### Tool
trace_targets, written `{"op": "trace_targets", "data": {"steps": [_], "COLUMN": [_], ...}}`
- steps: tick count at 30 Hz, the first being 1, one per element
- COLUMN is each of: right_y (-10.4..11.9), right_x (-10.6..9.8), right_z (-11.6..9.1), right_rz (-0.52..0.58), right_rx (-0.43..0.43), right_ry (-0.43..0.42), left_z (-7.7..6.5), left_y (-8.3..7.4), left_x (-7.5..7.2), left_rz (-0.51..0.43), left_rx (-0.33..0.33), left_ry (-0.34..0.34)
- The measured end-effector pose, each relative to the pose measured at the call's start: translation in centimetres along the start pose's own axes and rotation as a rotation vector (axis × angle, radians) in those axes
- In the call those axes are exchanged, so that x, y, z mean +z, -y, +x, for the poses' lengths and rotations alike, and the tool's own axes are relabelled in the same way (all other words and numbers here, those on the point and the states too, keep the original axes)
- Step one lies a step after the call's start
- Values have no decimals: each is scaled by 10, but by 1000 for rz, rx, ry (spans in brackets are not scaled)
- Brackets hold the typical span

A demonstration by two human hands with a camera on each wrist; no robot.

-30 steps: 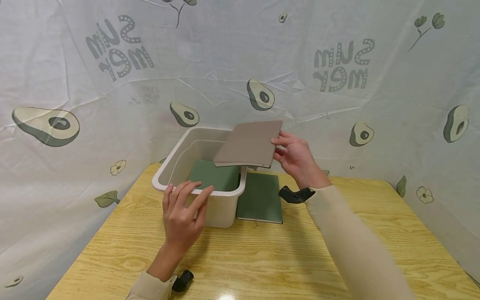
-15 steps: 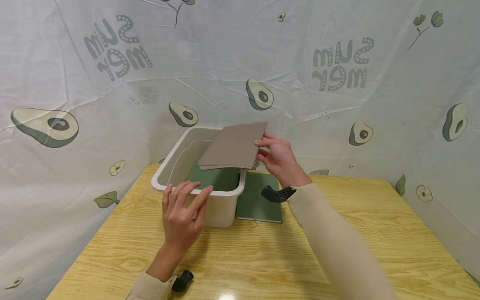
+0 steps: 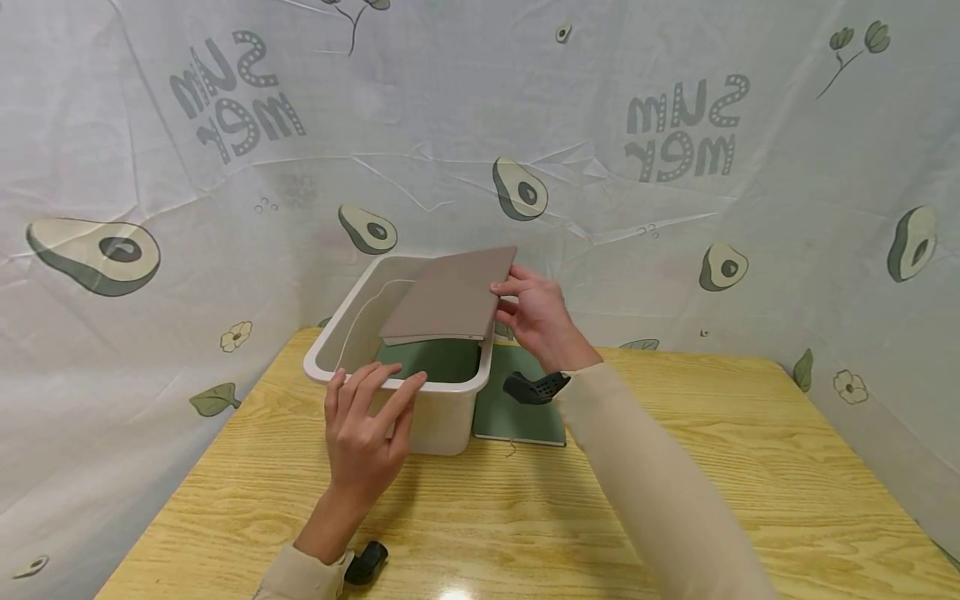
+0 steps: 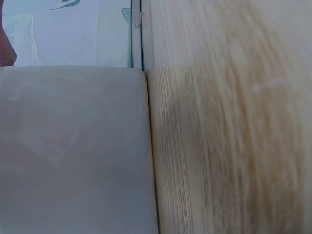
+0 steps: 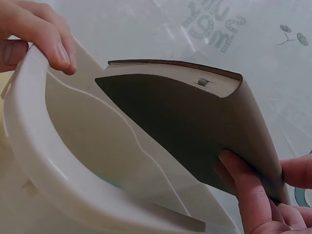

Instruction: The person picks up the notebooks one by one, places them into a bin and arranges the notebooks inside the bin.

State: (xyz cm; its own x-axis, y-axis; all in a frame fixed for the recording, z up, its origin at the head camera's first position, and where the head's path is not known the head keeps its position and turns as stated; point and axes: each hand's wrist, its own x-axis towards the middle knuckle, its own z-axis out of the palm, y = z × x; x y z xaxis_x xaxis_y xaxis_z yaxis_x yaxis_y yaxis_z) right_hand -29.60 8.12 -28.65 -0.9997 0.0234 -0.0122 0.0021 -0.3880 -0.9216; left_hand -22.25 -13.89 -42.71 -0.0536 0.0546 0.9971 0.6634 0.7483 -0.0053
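Note:
A taupe hardcover book (image 3: 453, 296) is held tilted over the white plastic bin (image 3: 450, 417). My right hand (image 3: 536, 317) pinches it by the spine, thumb on top and fingers underneath. In the right wrist view the book's dark underside and page edges (image 5: 195, 80) show, with fingers (image 5: 246, 187) pressed below the cover. My left hand (image 3: 367, 433) grips the bin's near rim, its fingertips bent over the edge. Inside the bin lies a green book (image 3: 427, 358), partly covered by the taupe one. The left wrist view shows the bin's outer wall (image 4: 73, 151).
Another green book (image 3: 521, 408) lies flat on the wooden table (image 3: 480, 525), close against the bin's right side and partly behind my right wrist. A pale cloth (image 3: 450, 108) printed with avocados hangs behind the table.
My right hand has carried the taupe book leftward and slightly down, from beyond the bin's right edge to over its opening. The left hand and the bin have stayed in place.

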Motion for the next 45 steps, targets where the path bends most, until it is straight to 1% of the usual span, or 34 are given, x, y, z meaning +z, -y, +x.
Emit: {"op": "trace_targets", "data": {"steps": [17, 27, 32, 37, 45], "right_y": [-10, -12, -14, -18, -22], "right_x": [16, 19, 20, 20, 20], "right_z": [5, 5, 6, 8, 11], "right_rz": [9, -16, -47, -77, -200], "right_rx": [10, 18, 14, 37, 31], "right_ry": [11, -3, 12, 21, -3], "left_z": [0, 0, -1, -1, 0], "left_y": [0, 0, 0, 0, -1], "left_x": [0, 0, -1, -1, -1], "left_rz": [9, 8, 11, 11, 5], "left_rx": [5, 7, 6, 4, 6], "left_ry": [-14, -7, -3, -3, -8]}}
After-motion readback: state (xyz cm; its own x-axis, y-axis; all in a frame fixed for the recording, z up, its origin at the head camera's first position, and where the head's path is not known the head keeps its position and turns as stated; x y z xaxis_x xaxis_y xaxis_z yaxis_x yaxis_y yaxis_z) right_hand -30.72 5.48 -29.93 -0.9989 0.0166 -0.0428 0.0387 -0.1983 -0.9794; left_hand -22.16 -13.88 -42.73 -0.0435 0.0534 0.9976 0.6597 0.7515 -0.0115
